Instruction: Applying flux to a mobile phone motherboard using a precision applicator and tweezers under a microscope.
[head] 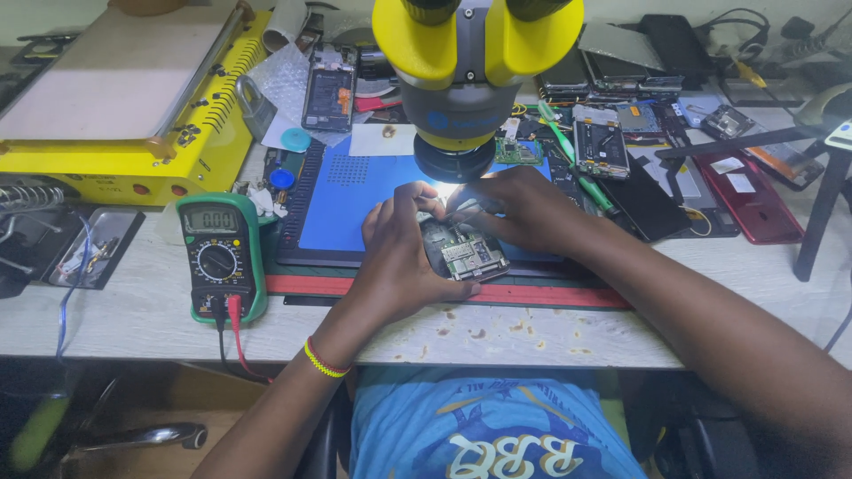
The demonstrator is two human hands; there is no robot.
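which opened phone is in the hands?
The one under the microscope, gripped by left hand and right hand: opened phone. The others lie untouched further back.

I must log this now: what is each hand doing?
Left hand: closed on the opened phone, holding it.
Right hand: fingers pinched over the phone's top; any tool cannot be told.
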